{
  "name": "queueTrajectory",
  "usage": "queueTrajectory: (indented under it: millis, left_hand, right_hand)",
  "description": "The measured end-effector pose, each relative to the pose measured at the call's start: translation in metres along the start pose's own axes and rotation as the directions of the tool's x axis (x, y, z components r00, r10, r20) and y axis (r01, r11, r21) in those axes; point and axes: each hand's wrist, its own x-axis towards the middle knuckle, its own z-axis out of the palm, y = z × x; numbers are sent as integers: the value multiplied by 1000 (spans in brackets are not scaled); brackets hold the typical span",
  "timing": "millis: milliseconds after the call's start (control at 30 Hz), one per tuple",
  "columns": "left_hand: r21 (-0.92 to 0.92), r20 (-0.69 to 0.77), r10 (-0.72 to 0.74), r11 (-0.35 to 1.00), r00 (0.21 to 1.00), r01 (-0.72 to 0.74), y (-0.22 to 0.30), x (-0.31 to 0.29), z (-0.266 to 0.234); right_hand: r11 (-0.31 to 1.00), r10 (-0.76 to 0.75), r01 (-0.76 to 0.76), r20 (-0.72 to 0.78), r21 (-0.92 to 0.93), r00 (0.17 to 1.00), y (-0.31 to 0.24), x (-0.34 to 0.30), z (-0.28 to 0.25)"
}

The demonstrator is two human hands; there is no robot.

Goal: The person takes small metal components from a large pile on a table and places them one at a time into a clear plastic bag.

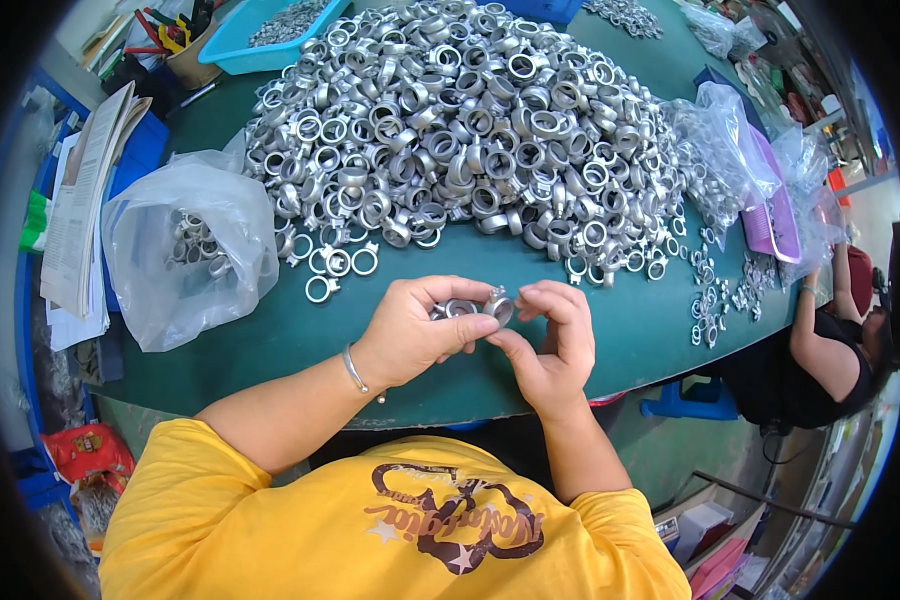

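My left hand [415, 325] is closed on several grey metal rings with small lugs, just above the near part of the green table. One of these, a metal ring [503, 311], sticks out at its thumb and fingertips. My right hand [550, 345] is curled around the right side of that ring, thumb below and fingertips at its edge. Exactly where the right fingertips touch is hard to see. Beyond my hands rises a large heap of similar metal rings [470, 130]. A few loose rings [364, 261] lie at the heap's near left edge.
A clear plastic bag [185, 300] with some rings stands at left, beside stacked papers [75, 220]. A light-blue tray [240, 50] of small parts is at the far left. To the right are a purple basket [773, 225], scattered small rings [710, 310] and another person [830, 345].
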Motion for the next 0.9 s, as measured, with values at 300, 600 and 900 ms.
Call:
queueTrajectory:
  millis: [300, 600, 900]
  left_hand:
    - [155, -3, 150, 977, 989, -148, 2, 0, 3]
    - [96, 1, 64, 993, 998, -64, -1, 0, 4]
    - [-800, 70, -72, 592, 995, 99, 16, -56, -20]
  right_hand:
    - [998, 62, -62, 22, 17, 998, 2, 0, -2]
    - [979, -205, 205, 50, -15, 978, 0, 0, -4]
    - [885, -70, 52, -22, -463, 997, 14, 34, -25]
